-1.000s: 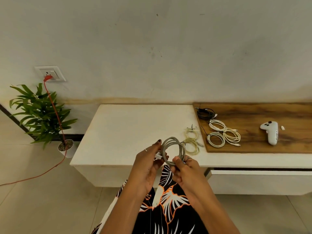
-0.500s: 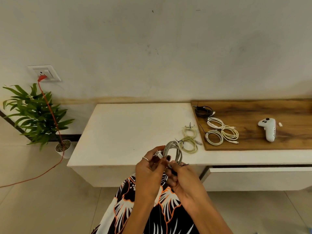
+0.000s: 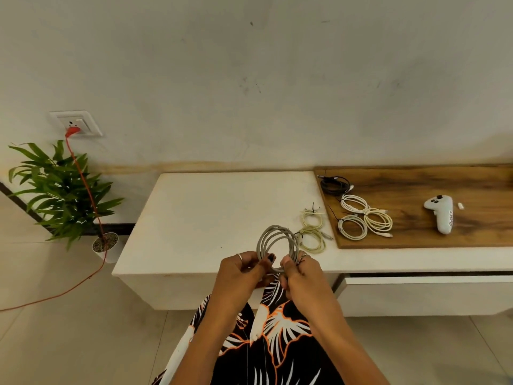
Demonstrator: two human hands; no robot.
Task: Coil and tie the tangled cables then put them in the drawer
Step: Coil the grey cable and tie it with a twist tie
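A grey coiled cable (image 3: 277,241) is being pinched at its lower edge by the left hand (image 3: 244,276) and right hand (image 3: 301,276), above the white table's (image 3: 208,218) front edge. Beyond, tied coils (image 3: 313,232) are being left lying.

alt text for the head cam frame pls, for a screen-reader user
Both hands, left hand and right hand, grip the bottom of a coiled grey cable held upright over the front edge of a white table. Tied coiled cables and a white controller lie to the right.
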